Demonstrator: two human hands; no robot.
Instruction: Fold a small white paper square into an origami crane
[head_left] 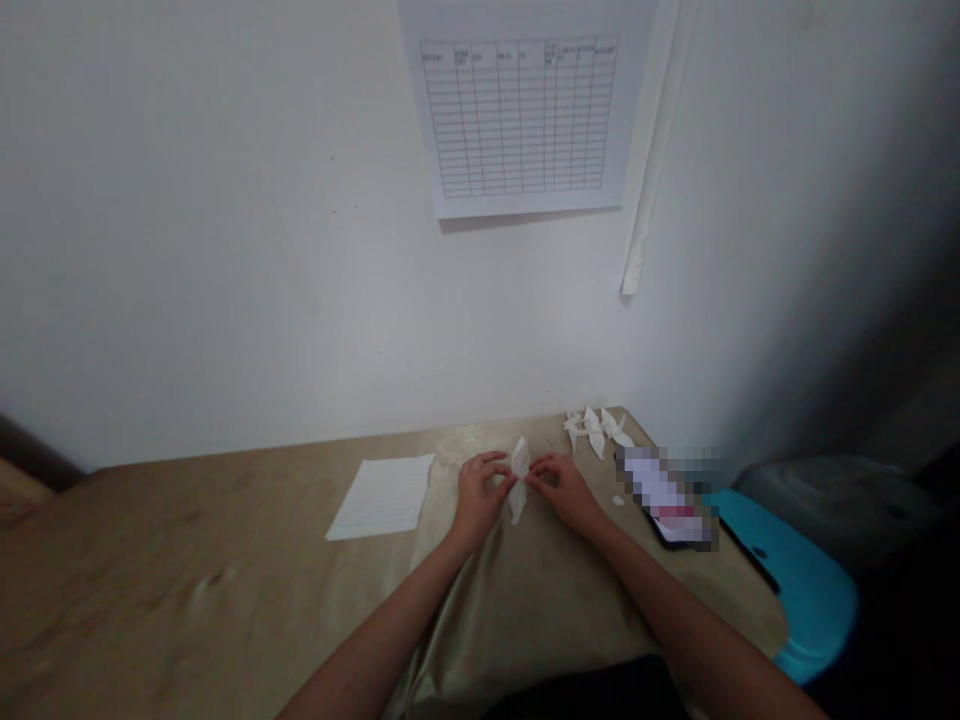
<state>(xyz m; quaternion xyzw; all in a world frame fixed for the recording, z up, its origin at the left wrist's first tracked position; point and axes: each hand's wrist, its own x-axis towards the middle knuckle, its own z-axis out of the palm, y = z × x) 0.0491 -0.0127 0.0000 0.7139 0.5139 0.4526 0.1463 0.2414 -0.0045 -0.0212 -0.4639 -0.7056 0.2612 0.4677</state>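
A small, pointed, folded white paper piece (520, 460) is the landmark, held upright just above the near-middle of a tabletop (247, 570) draped in shiny brownish-gold cloth; the left hand (482, 490) pinches its left side between thumb and fingers, and the right hand (561, 488) pinches its right side, so both hands are clamped on it, close together but with the paper between them; left of the piece lies a flat, white, ruled paper sheet (382, 498); beyond it to the right, by the tabletop's far corner, sits a cluster of folded white paper figures (595, 436), side by side; nearer, also right of it, lie a tiny white scrap (618, 501) and a dark-edged phone (675, 545) whose lit screen is pixelated; farther right, past the tabletop's edge, are a smooth turquoise plastic object (821, 585) and a rounded, grey, translucent-looking form (799, 495), perhaps a container, its contents too dim to tell; above the piece, a white printed grid chart (525, 120) hangs on the pale wall (225, 250).
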